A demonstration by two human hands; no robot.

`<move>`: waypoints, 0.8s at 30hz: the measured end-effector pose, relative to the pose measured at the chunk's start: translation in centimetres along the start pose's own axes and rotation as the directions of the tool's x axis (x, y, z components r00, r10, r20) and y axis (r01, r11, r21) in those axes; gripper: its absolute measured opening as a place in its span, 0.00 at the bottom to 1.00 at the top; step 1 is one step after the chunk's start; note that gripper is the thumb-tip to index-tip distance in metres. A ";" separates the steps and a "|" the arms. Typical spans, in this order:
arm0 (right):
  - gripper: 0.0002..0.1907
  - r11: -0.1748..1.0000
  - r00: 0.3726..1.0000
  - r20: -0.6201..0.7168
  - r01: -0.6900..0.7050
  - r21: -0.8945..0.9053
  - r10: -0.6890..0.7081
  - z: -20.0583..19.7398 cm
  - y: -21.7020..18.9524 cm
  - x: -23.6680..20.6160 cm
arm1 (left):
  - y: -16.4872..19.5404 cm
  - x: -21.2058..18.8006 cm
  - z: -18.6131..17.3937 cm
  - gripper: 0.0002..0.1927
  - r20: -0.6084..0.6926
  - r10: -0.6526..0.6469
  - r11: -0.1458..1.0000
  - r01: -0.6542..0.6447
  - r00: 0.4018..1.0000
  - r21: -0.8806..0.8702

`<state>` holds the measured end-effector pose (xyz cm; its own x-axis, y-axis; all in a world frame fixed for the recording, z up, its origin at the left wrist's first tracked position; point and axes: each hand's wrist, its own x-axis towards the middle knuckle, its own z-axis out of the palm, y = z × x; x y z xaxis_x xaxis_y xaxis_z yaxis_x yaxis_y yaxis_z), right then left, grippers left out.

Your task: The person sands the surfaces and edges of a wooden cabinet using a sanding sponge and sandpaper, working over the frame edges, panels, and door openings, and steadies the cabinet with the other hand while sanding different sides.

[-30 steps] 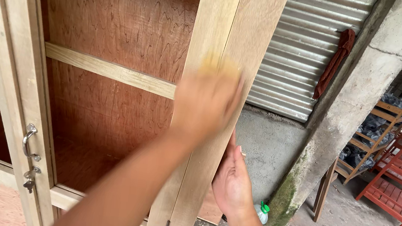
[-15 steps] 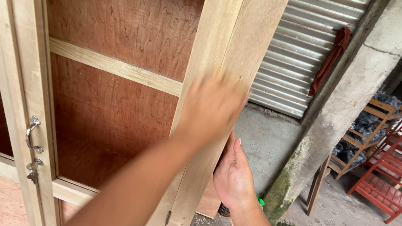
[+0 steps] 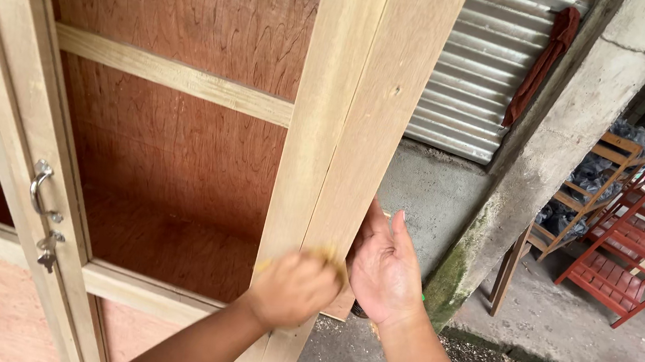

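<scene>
A tall unfinished wooden cabinet stands in front of me, with a pale upright post (image 3: 348, 128) at its right edge and a reddish plywood back panel (image 3: 174, 149). My left hand (image 3: 291, 288) is closed on a yellowish piece of sandpaper (image 3: 328, 256) and presses it against the lower part of the post's front face. The hand is blurred. My right hand (image 3: 381, 267) lies flat with fingers spread against the post's right side, just beside the left hand.
An open cabinet door at the left carries a metal handle (image 3: 40, 190) and a latch (image 3: 48, 250). Behind the post are a corrugated metal sheet (image 3: 478, 70), a hanging red cloth (image 3: 543, 56) and a concrete pillar (image 3: 558, 142). Red wooden racks (image 3: 636, 238) stand at the right.
My left hand has slid down the post with the sandpaper, from about mid-height to the lower part. My right hand stays on the post's side.
</scene>
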<state>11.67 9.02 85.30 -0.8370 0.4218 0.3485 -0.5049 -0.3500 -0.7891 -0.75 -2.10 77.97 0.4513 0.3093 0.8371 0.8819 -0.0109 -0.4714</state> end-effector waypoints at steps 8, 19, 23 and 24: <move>0.44 0.990 0.982 -0.135 -0.125 0.062 0.132 0.5 -1.6 0.3 | -4.7 6.5 0.0 0.13 -0.068 0.058 0.964 -0.039 0.996 0.262; 0.40 0.981 0.972 -0.195 -0.099 0.168 0.131 -1.0 -0.9 1.4 | -9.1 17.6 0.4 0.12 -0.269 -0.177 0.938 0.246 0.947 0.246; 0.40 0.984 0.981 -0.150 -0.100 0.145 0.122 0.3 -2.5 2.2 | -2.0 4.5 0.8 0.14 0.020 -0.026 0.965 0.020 0.999 0.262; 0.41 0.989 0.986 -0.119 -0.103 0.103 0.115 0.8 -3.1 2.3 | -1.6 2.8 0.7 0.13 0.031 0.010 0.991 -0.014 0.999 0.131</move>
<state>11.15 10.46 88.96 -0.8583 0.4755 0.1929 -0.4354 -0.4760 -0.7641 -0.98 -0.60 80.87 0.4554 0.3382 0.8236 0.8502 0.1094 -0.5150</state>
